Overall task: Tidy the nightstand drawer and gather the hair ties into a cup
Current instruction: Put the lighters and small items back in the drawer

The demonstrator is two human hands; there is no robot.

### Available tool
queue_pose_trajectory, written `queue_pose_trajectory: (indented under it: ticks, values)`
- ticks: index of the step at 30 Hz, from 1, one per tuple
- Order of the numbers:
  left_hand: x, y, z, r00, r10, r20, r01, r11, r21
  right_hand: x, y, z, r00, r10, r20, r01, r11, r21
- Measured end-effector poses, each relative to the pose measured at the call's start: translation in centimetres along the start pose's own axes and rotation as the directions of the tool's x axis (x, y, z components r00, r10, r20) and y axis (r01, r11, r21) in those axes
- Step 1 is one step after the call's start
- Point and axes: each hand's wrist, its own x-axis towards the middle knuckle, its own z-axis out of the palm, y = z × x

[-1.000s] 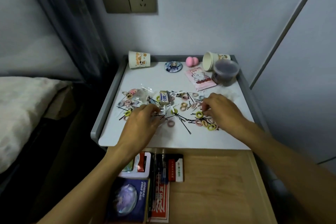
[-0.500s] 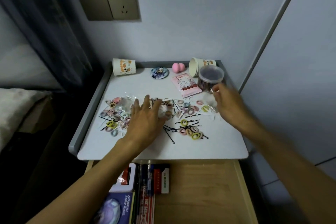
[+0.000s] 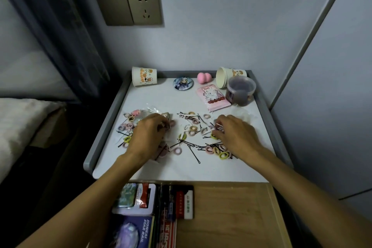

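Moved: right hand (image 3: 235, 135) back down from the clear plastic tub with dark contents (image 3: 240, 90) to the scatter right of centre; left hand (image 3: 149, 137) no longer spread flat, fingers now curled under.
Task's thing: small fabric hair ties in pink, yellow and lilac (image 3: 217, 150), strewn over the white nightstand top (image 3: 181, 169); none seen in a cup yet.
Left grip: knuckles up, fingertips tucked out of sight just beside a small printed box (image 3: 166, 116); cannot tell what, if anything, is held.
Right grip: thumb and forefinger closed on a small pale piece, most likely one of the hair ties.
Why so: one hand to each half of the scatter, probably to gather from both sides at once.
Cups: printed paper cup (image 3: 144, 76) at back left; stack of paper cups (image 3: 223, 77) tipped on its side at back right, mouth towards the middle, both well apart from the hands.
In the way: thin black bobby pins (image 3: 193, 154) crossed through the hair ties, likely to lift with them; crinkled clear plastic wrap (image 3: 150, 109) by the left hand.
Around: pink cartoon packet (image 3: 213, 97), round picture badge (image 3: 182, 82), pink makeup sponge (image 3: 203, 77); open wooden drawer (image 3: 231, 217) below, flat printed boxes (image 3: 184, 201) at its left.
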Motion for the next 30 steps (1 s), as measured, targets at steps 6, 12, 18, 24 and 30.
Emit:
queue_pose_trajectory:
  ticks: [6, 12, 18, 24, 30]
  values:
    - [1.4, 0.2, -1.0, 0.963, -0.266, -0.05, 0.246, 0.939, -0.241, -0.1, 0.0, -0.2, 0.995, 0.034, -0.097, -0.034, 0.999, 0.007]
    - [1.5, 0.6, -3.2, 0.917, -0.386, -0.101, 0.297, 0.829, -0.475, -0.3, -2.4, -0.7, 0.993, -0.061, -0.102, 0.09, 0.948, 0.304]
    - [-2.4, 0.3, -7.3, 0.846, -0.533, 0.028, 0.366, 0.541, -0.757, 4.2, -8.3, 0.1, 0.888, -0.455, 0.063, 0.45, 0.889, 0.083]
    - [-5.9, -0.7, -8.7, 0.811, -0.547, 0.209, 0.413, 0.281, -0.866, 6.8, -10.2, 0.9, 0.831, -0.499, 0.248, 0.542, 0.826, -0.154]
    - [-6.5, -0.6, -8.1, 0.8, -0.543, 0.254, 0.407, 0.18, -0.896, 7.0, -10.8, -0.2, 0.759, -0.579, 0.298, 0.65, 0.647, -0.399]
